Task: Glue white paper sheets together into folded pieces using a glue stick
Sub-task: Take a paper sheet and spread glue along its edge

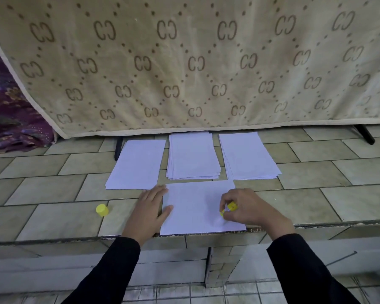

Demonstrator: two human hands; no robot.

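A white paper sheet (195, 207) lies flat at the near edge of the tiled ledge. My left hand (150, 210) rests flat on its left edge, fingers straight, thumb on the paper. My right hand (250, 207) grips a yellow glue stick (228, 209), whose tip touches the sheet's right part. The glue stick's yellow cap (102, 210) stands alone on the tiles to the left. Behind the sheet are three lots of white paper: a left sheet (137, 164), a middle stack (192, 156) and a right stack (248, 155).
A beige patterned blanket (184, 62) hangs just behind the paper stacks. Purple fabric (9, 110) sits at the far left. A dark leg (365, 133) stands at the back right. The ledge's front edge (75, 239) drops to a tiled floor below.
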